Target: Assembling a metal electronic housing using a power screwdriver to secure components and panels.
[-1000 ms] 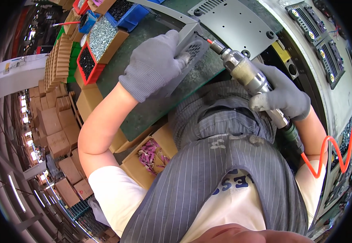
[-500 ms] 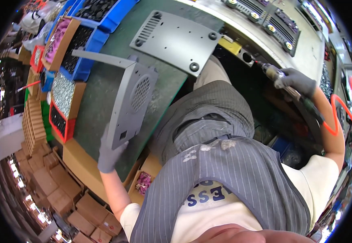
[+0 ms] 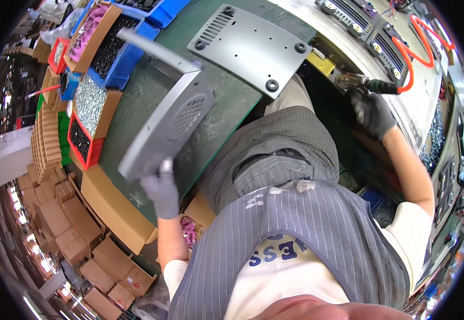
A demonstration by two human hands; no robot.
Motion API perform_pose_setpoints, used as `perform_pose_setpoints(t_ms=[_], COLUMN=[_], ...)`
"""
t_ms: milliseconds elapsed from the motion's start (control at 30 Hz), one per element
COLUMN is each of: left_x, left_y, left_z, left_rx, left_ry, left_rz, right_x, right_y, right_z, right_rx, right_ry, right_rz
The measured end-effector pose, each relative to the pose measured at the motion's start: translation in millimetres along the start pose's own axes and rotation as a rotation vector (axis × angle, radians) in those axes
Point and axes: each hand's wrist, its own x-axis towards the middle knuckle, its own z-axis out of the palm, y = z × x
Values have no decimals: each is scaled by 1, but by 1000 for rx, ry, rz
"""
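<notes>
My left hand [image 3: 161, 193], in a grey glove, grips the near end of a bent grey metal casing [image 3: 154, 136] with a round honeycomb grille. The casing is tilted over the green bench mat, its long arm reaching toward the blue bins. On the right, a powered screwdriver [image 3: 373, 84] with a red coiled hose rests with its front end by the holder on the bench edge. Just below it is my gloved right hand [image 3: 372, 114], off the tool, its fingers loosely bent and apart. A flat grey metal plate [image 3: 250, 47] with black round feet lies on the mat ahead.
Blue bins [image 3: 120, 64] of black parts, a carton of pink pieces [image 3: 89, 33] and red-edged boxes of small hardware [image 3: 85, 140] line the left. Black-and-grey units [image 3: 384, 48] stand on the white surface at right. Stacked cartons [image 3: 64, 229] fill the floor at left.
My right hand has let go of the screwdriver, which has moved to the holder at the bench edge. My left hand has swung and tilted the casing.
</notes>
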Motion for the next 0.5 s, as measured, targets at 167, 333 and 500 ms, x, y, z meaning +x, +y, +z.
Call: perform_pose_setpoints(t_ms=[167, 333, 500], left_x=[27, 27, 5], left_y=[85, 91, 62], left_z=[-52, -59, -55], left_rx=[-44, 410, -98], left_ry=[129, -23, 146], left_rz=[28, 489, 191], right_x=[51, 108, 68], right_y=[81, 128, 147], right_z=[34, 103, 126], right_rx=[-21, -230, -66], right_ry=[-489, -336, -506], right_rz=[291, 121, 380])
